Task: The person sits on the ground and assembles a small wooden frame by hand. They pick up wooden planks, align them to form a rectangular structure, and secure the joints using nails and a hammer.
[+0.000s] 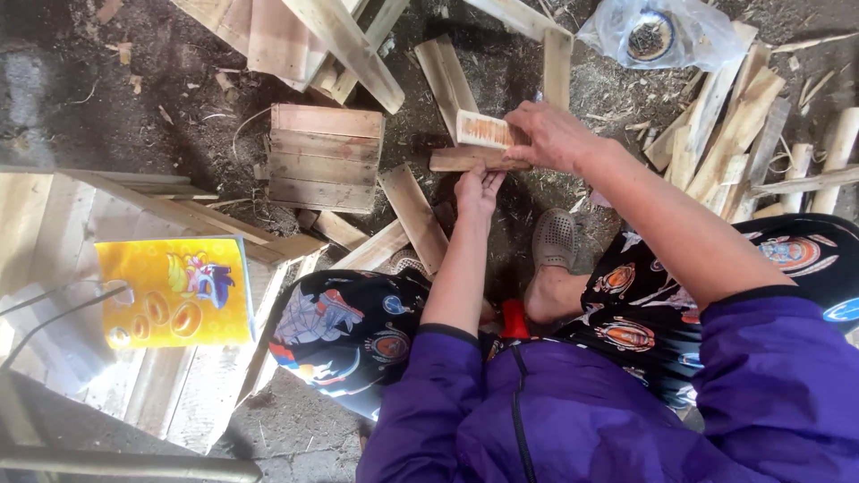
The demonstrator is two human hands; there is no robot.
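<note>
**Head view: both your hands on small wood pieces over the dirt floor**

Head view looks straight down, and the biggest thing in it is the pale wooden pallet [134,394] filling the 8 o'clock corner, with a yellow box [174,291] printed with a cartoon figure lying on its slats. Up at 11 o'clock sits a small slatted crate panel [324,156], flat on the dirt floor [107,98]. Over at 2 to 3 o'clock there's a loose heap of split wood offcuts [729,134], and just above it, at 1 o'clock, a clear plastic bag [667,31] with something round inside.

Now to the middle. Your grey perforated shoe [556,240] is planted just right of centre, toe pointing to 12 o'clock.

Your right hand [550,134] comes in from 4 o'clock and is clamped around a short pale wood block [483,131], fingers curled over its right end. Right below it, touching, lies a thin wooden slat [465,159], running 9 to 3 o'clock. Your left hand [479,188] reaches up from 6 o'clock, palm up, fingertips pressed against the slat's lower edge; whether it truly grips the slat or only steadies it, you cannot tell from here.
</note>
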